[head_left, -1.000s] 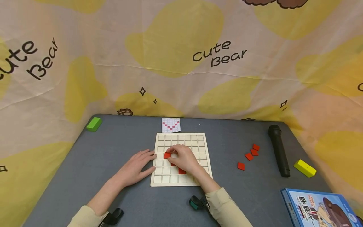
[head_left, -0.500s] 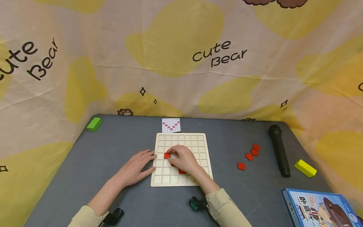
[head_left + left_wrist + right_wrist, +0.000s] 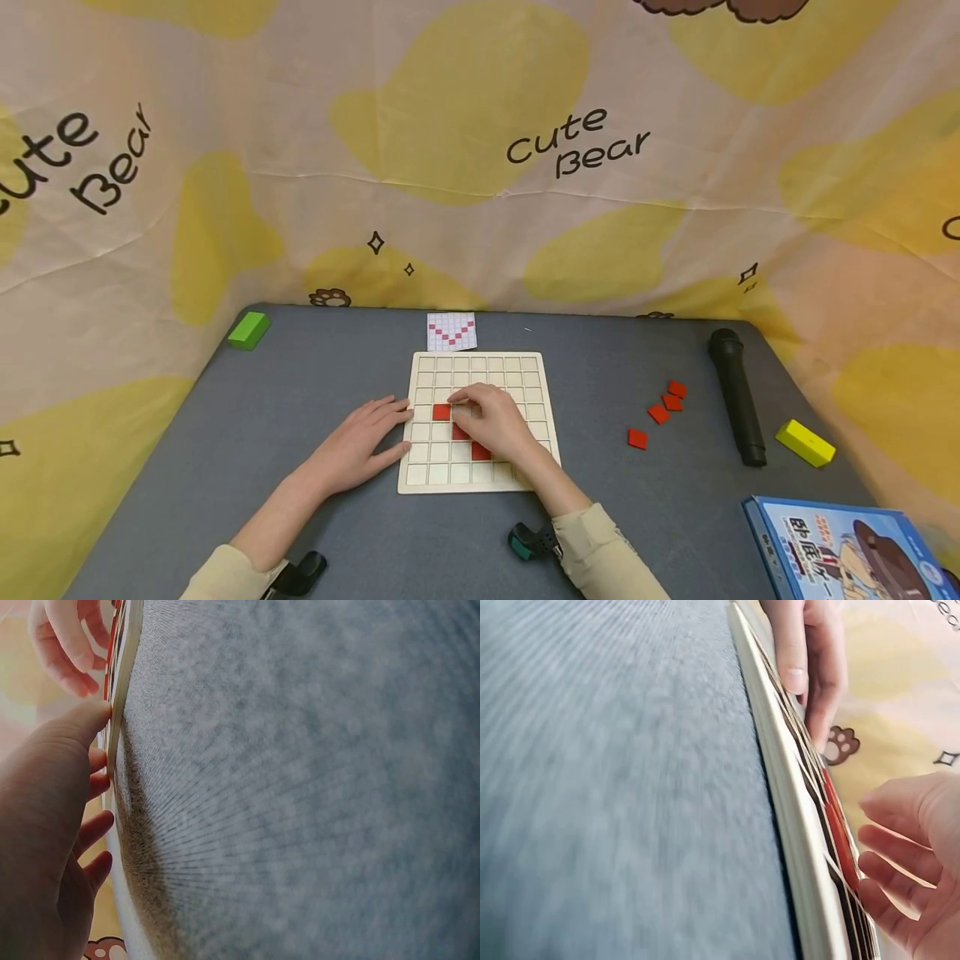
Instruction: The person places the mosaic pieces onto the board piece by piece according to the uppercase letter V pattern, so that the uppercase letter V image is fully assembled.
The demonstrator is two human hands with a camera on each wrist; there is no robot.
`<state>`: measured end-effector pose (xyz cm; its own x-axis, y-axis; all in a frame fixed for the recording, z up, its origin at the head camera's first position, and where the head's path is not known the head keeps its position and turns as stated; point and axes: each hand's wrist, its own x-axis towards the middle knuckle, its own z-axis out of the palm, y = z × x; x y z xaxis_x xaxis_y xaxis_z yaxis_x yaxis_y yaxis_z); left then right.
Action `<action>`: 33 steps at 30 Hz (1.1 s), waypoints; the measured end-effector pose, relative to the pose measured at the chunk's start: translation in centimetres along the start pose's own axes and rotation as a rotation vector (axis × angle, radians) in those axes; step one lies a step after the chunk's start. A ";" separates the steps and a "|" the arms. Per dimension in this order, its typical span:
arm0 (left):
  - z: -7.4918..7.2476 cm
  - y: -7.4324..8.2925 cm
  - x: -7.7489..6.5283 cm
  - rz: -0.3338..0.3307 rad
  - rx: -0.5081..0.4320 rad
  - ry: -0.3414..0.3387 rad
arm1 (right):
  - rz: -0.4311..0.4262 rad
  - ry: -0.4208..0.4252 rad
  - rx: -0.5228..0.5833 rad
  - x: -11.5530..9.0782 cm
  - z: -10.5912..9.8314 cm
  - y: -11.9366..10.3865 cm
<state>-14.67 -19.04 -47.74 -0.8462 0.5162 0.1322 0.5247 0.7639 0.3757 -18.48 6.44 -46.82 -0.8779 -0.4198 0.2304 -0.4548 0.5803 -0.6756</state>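
Left hand [image 3: 358,446] flat against board [image 3: 525,367]; right hand [image 3: 491,421] seemingly loose ("Cute Bear" [image 3: 577,143] backdrop).

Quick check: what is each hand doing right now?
Left hand: open, flat against the wooden board's left edge.
Right hand: fingers over the red tiles; grip cannot be told.

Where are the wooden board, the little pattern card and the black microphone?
wooden board [image 3: 517,367], head view, bare top right corner.
pattern card [image 3: 452,331], head view, its middle.
black microphone [image 3: 737,396], head view, mid-handle.
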 end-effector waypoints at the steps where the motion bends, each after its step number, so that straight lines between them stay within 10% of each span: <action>1: 0.0 0.0 0.0 -0.002 0.001 -0.002 | 0.002 0.011 0.005 -0.2 -0.3 0.2; 33: 0.3 0.0 0.1 -0.018 -0.004 -0.004 | 0.266 0.199 -0.166 -11.3 -12.8 8.2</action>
<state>-14.74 -18.88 -48.03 -0.8551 0.5039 0.1216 0.5089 0.7716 0.3816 -14.20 24.91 -45.97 -0.9732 -0.1042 0.2048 -0.2104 0.7628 -0.6115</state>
